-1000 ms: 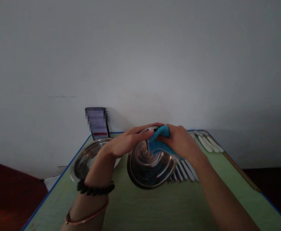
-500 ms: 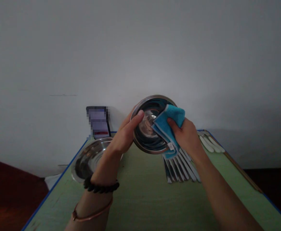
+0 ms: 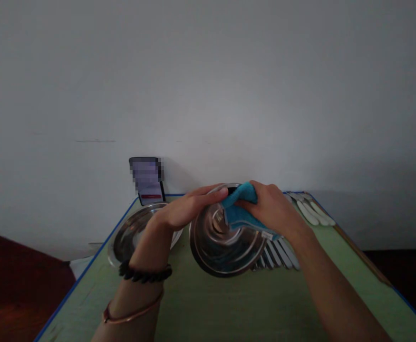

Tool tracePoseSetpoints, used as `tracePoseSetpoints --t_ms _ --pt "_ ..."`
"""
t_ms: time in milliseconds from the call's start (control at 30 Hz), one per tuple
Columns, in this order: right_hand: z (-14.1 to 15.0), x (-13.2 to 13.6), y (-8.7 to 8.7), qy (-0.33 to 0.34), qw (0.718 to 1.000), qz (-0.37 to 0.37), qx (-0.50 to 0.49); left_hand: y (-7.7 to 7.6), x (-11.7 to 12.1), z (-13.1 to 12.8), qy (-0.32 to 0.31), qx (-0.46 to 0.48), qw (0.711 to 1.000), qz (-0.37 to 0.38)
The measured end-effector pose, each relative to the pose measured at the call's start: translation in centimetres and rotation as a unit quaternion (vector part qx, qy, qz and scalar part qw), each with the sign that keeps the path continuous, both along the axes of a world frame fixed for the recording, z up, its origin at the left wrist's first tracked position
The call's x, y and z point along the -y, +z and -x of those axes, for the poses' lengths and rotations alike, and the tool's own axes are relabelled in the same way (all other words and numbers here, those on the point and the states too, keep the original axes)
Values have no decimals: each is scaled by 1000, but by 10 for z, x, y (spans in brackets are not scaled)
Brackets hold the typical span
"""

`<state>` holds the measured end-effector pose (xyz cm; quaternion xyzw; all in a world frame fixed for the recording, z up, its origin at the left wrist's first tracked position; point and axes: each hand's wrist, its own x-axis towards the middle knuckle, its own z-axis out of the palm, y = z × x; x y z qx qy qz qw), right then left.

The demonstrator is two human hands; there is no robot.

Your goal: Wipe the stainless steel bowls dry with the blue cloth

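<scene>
A shiny metal bowl (image 3: 225,259) is tilted above the middle of the table, its inside facing me. My left hand (image 3: 193,204) grips its upper left rim, thumb on the inner side and the other fingers partly hidden behind. In my right hand (image 3: 274,206) a folded blue cloth (image 3: 241,216) is pinched, pressed against the bowl's upper right rim and inner wall. A white tag hangs from the cloth's lower edge. Left of the bowl a second, wider metal bowl (image 3: 122,242) rests on the table, partly covered by my left forearm.
Several metal utensils (image 3: 279,254) lie fanned out right of the held bowl, partly hidden. White-handled utensils (image 3: 313,213) lie at the back right corner. A phone (image 3: 149,183) with a lit, blurred screen leans on the wall (image 3: 208,85) behind the green table (image 3: 208,308).
The held bowl has come down and tipped. My left hand has shifted to its upper rim, and the cloth has moved from the inner right side to the upper rim.
</scene>
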<state>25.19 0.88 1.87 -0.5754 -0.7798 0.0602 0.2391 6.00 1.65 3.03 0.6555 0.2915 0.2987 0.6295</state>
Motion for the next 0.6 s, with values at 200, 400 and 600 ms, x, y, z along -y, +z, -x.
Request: tracePoseSetpoints --t_ms 200,400,600 --pt "-4 -7 -2 -55 994 -38 -84 2 1 -2 65 160 985 5" --pt "-3 -7 -1 -65 989 -32 -131 2 0 -3 77 173 982 -6" --pt "-5 -3 2 -34 998 -3 -51 3 2 -2 9 128 991 28"
